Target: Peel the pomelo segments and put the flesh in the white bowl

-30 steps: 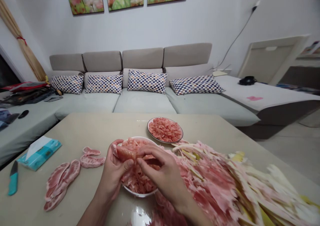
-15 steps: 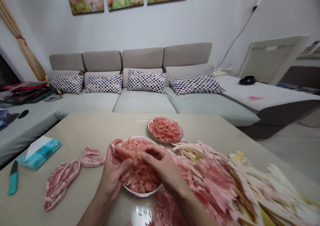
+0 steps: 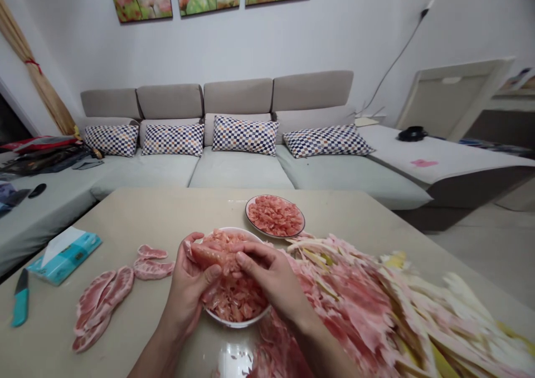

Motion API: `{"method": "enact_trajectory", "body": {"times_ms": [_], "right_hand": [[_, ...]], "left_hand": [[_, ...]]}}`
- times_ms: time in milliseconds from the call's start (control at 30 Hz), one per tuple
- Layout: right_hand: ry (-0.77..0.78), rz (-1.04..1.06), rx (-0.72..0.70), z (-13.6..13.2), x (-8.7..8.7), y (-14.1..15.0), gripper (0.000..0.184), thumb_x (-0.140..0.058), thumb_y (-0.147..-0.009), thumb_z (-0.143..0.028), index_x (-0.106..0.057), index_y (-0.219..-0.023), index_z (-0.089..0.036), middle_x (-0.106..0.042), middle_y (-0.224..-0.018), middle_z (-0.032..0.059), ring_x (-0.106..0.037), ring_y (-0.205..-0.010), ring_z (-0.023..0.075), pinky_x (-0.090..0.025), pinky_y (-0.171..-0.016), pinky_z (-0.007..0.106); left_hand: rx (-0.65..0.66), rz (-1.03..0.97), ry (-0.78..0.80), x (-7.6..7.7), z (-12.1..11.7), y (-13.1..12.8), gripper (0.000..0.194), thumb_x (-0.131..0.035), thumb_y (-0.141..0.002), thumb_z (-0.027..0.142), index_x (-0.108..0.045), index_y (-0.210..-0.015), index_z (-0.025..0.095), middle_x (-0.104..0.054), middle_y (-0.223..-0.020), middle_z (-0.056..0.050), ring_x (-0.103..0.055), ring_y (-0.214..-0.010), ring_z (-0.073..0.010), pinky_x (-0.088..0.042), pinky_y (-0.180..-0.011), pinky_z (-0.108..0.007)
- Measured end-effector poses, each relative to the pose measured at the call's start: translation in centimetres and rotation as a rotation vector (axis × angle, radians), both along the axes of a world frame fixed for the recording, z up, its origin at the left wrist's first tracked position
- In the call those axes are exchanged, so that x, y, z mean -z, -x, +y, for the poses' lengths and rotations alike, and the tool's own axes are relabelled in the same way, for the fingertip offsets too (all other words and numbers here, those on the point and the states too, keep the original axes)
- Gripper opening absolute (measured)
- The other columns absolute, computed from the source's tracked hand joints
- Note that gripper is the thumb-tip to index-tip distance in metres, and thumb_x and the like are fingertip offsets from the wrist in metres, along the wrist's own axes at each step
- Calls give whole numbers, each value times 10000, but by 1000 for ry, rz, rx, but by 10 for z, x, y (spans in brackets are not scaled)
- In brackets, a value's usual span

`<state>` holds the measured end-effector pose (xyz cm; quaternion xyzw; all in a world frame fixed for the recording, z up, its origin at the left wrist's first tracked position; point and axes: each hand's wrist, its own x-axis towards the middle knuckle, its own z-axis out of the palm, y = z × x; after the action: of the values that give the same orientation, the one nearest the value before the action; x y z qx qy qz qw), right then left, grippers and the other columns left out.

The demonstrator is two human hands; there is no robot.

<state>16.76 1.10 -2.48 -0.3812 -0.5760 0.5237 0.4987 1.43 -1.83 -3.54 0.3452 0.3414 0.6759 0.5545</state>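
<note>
Over a white bowl (image 3: 236, 324) of loose red pomelo pulp, my left hand (image 3: 191, 280) grips a pomelo segment (image 3: 205, 255) between thumb and fingers. My right hand (image 3: 267, 272) pinches at the segment's right end, its thumb and fingertips pressed together on the pulp. The bowl's far rim shows just behind my fingers. Beyond it, a dark-rimmed plate (image 3: 249, 220) holds more red pulp pieces. Several unpeeled pomelo segments (image 3: 100, 305) lie on the table to the left of my left hand.
A big heap of pomelo peel and membrane (image 3: 359, 305) covers the table's right side. At the left lie a tissue pack (image 3: 67, 255) and a knife with a teal handle (image 3: 20, 305). A sofa (image 3: 238, 169) with checked cushions stands behind the table (image 3: 167, 211).
My right fingertips have shifted slightly on the pomelo segment, and a bit more of its pulp shows. Both hands stay over the bowl. The whole view has moved marginally.
</note>
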Motion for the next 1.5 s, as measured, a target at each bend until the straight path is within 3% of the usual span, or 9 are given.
{"method": "enact_trajectory", "body": {"times_ms": [133, 233, 300, 467, 567, 767, 933, 1133, 1500], "right_hand": [[154, 257, -63, 4, 3, -3, 295, -799, -696, -422, -750, -861, -182, -711, -894, 40, -655, -687, 147, -599, -673, 288], [164, 307, -23, 6, -1, -13, 289, -817, -686, -405, -765, -878, -195, -723, -940, 50, -660, -767, 156, -596, -680, 261], [151, 275, -38, 6, -6, -19, 289, -804, -709, -401, -767, -916, -203, -725, -1010, 64, -668, -844, 173, -598, -714, 268], [130, 197, -110, 4, -10, -23, 253, -745, -783, -393, -757, -979, -234, -711, -1135, 65, -676, -958, 181, -577, -824, 296], [82, 100, -90, 4, -9, -20, 261, -714, -804, -406, -751, -994, -231, -720, -1127, 73, -681, -978, 206, -567, -857, 356], [-261, -311, 99, -2, -15, -16, 166, -638, -852, -266, -766, -953, -238, -732, -1099, 67, -635, -1094, 247, -446, -1025, 457], [-467, -361, 164, -15, -23, -12, 167, -623, -864, -212, -737, -979, -256, -728, -1030, 53, -648, -1009, 223, -508, -912, 384], [-696, -447, 168, -25, -24, -10, 181, -654, -841, -160, -718, -983, -251, -722, -961, 47, -663, -920, 209, -536, -813, 338], [-671, -490, 148, -25, -26, -12, 180, -582, -871, -145, -714, -942, -245, -724, -903, 48, -674, -841, 199, -542, -749, 324]], "left_hand": [[5, 5, -12, -1, 1, 4, 617, -852, -644, 209, -477, -1131, 255, -666, -984, -17, -633, -672, -94, -495, -546, -145], [7, 2, -17, 0, 3, 9, 569, -824, -690, 224, -475, -1137, 278, -644, -948, 18, -447, -425, 11, -323, -374, -89], [7, -14, -11, 1, 3, 11, 570, -820, -698, 227, -477, -1150, 285, -636, -960, 22, -408, -407, 24, -339, -387, -96], [54, -35, 21, 0, 2, 10, 613, -831, -684, 223, -485, -1186, 292, -638, -988, 12, -475, -466, 3, -387, -432, -104], [50, -40, 42, 0, 1, 11, 629, -842, -669, 229, -498, -1192, 284, -647, -1002, -5, -606, -650, -69, -493, -579, -148], [56, -15, 42, 0, 3, 9, 645, -850, -645, 234, -508, -1191, 271, -664, -1062, -34, -642, -734, -113, -514, -629, -186], [31, 86, -47, 0, 2, 4, 670, -856, -629, 202, -480, -1180, 270, -703, -977, -14, -669, -917, -185, -524, -820, -270], [0, 202, -156, 2, 1, 2, 647, -818, -673, 147, -456, -1192, 279, -705, -959, -3, -674, -876, -164, -514, -844, -279], [-80, 248, -188, 2, 0, 0, 660, -817, -658, 121, -452, -1183, 282, -707, -953, -15, -676, -871, -174, -516, -834, -303]]}}
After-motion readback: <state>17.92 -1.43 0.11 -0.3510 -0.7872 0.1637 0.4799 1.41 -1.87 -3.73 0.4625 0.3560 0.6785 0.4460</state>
